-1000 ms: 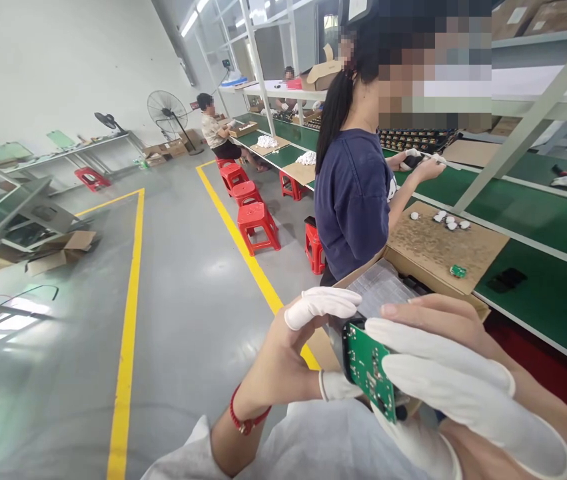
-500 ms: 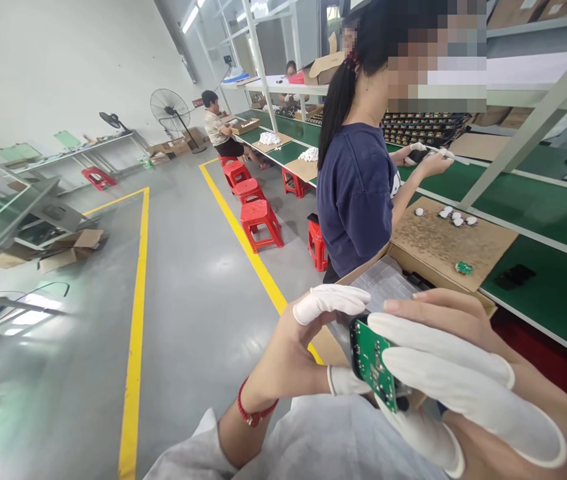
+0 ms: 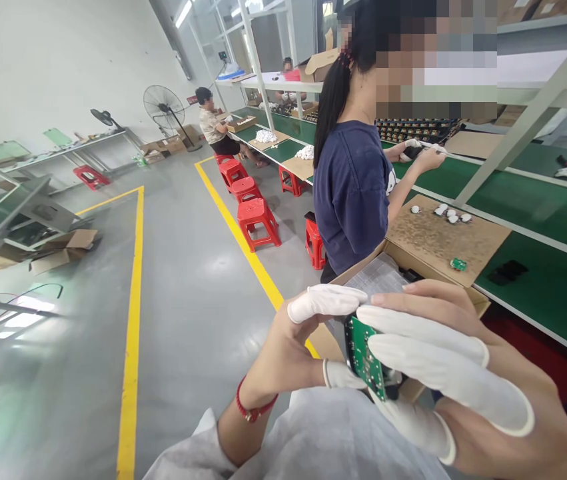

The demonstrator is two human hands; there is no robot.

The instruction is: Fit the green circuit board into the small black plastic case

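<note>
Both my hands hold a small green circuit board point(image 3: 364, 360) close to my chest. My left hand point(image 3: 288, 347) pinches its left edge between a white-cotted forefinger above and a cotted thumb below; a red cord circles that wrist. My right hand point(image 3: 468, 373) wraps over the board's right side with white-cotted fingers across its face, hiding much of it. A dark part sits at the board's lower edge.
An open cardboard box point(image 3: 398, 273) with a plastic sheet lies just beyond my hands on the green bench point(image 3: 553, 287). A person in a navy shirt point(image 3: 350, 193) stands at the bench. Red stools point(image 3: 258, 223) line a yellow floor stripe point(image 3: 243, 243). Shelving stands at left.
The board has turned more edge-on and my right fingers have closed further over it. The view shifted slightly; my hands stay in the same place.
</note>
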